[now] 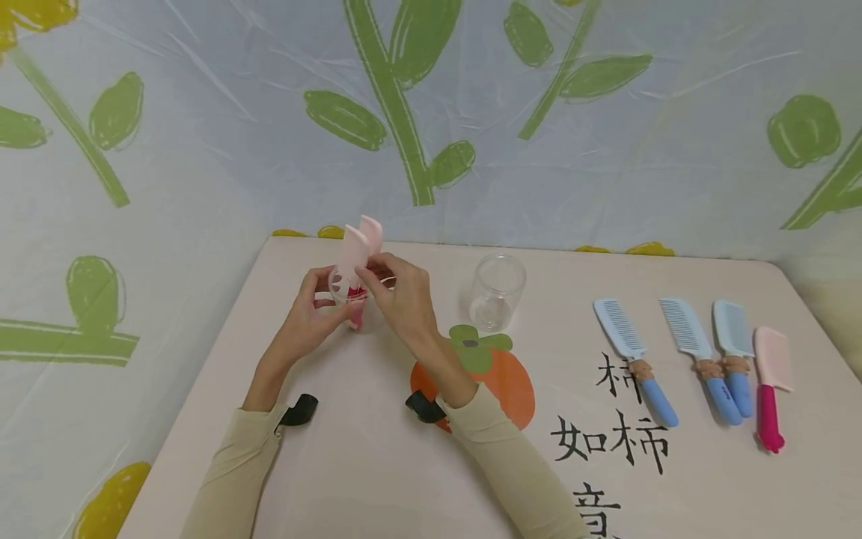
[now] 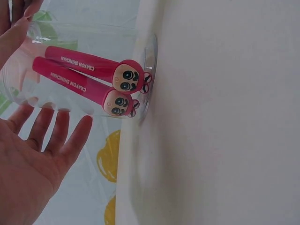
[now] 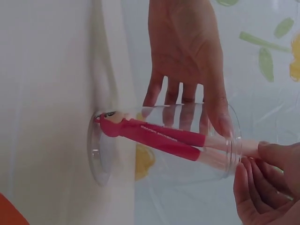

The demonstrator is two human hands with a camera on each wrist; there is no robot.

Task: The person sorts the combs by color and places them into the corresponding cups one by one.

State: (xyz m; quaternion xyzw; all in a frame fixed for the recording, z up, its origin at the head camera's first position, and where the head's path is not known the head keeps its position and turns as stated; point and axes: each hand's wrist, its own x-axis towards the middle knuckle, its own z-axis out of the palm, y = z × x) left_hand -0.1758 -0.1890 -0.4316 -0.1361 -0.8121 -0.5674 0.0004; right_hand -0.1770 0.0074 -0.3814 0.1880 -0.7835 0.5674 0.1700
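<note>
Pink combs (image 1: pixel 353 251) stand handle-down in the clear jar (image 3: pixel 159 169) the left hand (image 1: pixel 306 318) holds, the right hand (image 1: pixel 405 298) pinching one.

Backdrop: A creased, pale blue-gray sheet (image 1: pixel 269 180) spans the scene behind the table, printed with green stems (image 1: pixel 393 97) and broad leaves (image 1: pixel 343 120).
Left side: The patterned covering (image 1: pixel 54 224) turns whiter, with a yellow bloom (image 1: pixel 40 11) at the upper corner and a yellow shape (image 1: pixel 111 501) beside the table's edge.
Far edge: 4 yellow patches (image 1: pixel 649 248) peek above the tabletop line.
Tabletop: A pale, pinkish-white surface (image 1: pixel 337 464) ends in a rounded far right corner.
Table print: A green-capped orange persimmon (image 1: pixel 508 382) sits near 4 black Chinese characters (image 1: pixel 575 438), the lowest cut off by the frame.
Light: Soft, with faint shadows; dimmer in both wrist views.
</note>
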